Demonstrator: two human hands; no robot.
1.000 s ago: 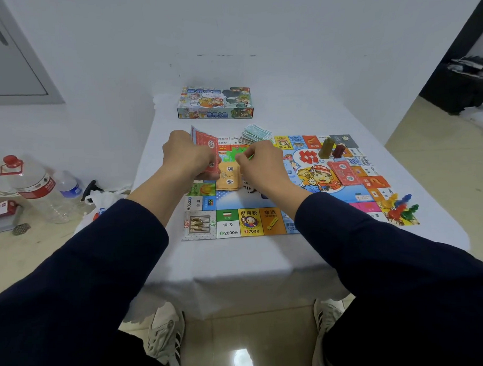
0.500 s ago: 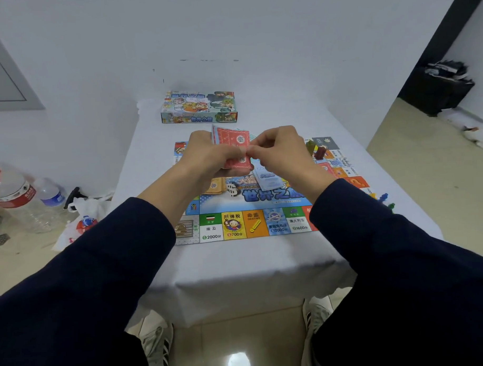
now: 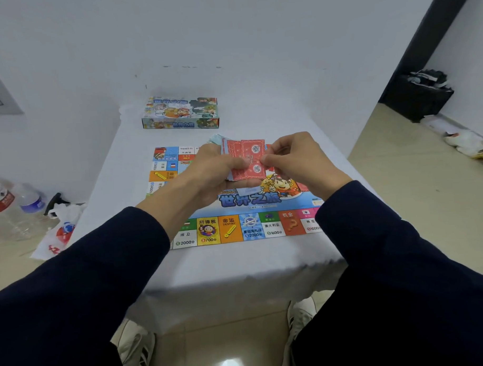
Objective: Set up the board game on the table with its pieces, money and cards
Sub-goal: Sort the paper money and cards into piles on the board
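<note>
Red cards (image 3: pixel 246 158), fanned a little, sit in the left hand (image 3: pixel 215 172), its fingers curled round the stack from below with the thumb across the face. The right hand (image 3: pixel 294 160) meets it from the other side, thumb and forefinger pinching the edge of the front card. Both hands hover above the middle of the board (image 3: pixel 236 226), clear of it.

The board lies flat on the white worktop (image 3: pixel 237 262), its near row of coloured squares facing the person; the hands and sleeves (image 3: pixel 106 269) hide much of the far half. A pile of pale banknotes (image 3: pixel 215 140) peeks out just behind the left hand, at the board's far edge. I cannot make out any playing pieces from here.

The game box (image 3: pixel 180 113) stands well beyond the board, near the wall, lid on. Down on the floor to the left are plastic bottles (image 3: pixel 16 207) and a white bag (image 3: pixel 58 233). A dark bin (image 3: pixel 418 97) stands off to the right by the doorway. White shoes (image 3: pixel 136 348) show under the worktop's edge.
</note>
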